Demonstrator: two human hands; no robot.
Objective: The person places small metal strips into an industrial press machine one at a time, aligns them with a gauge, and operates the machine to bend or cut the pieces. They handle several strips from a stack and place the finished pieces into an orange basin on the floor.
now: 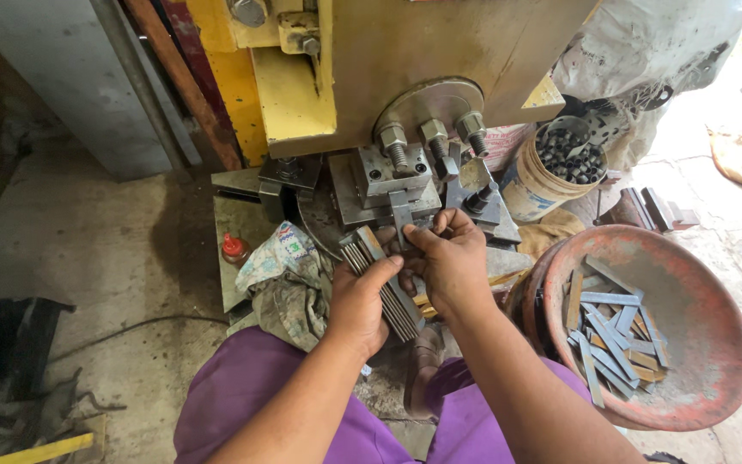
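A: Where are the strips?

B: A stack (pixel 380 279) of thin metal strips sits in the left hand (pixel 358 305), fingers wrapped round it, held just below the press die (pixel 392 176). The right hand (pixel 448 258) pinches one strip (pixel 403 222) at the die's front edge, its tip touching the slot.

A: What could go wrong?

B: I'd judge the fingertips (pixel 435 225) the main worry. They sit very close to the die, so a press stroke could catch them. The stack is fanned, too, and a loose grip might let strips slide out below the die.

A: Anything else near the die?

B: A red bowl (pixel 706 344) of cut strips lies right of it, near the right forearm. An elbow nudge could tip it. A rag (pixel 289 283) lies left of the die, and a tub of small rings (pixel 560 167) to its upper right.
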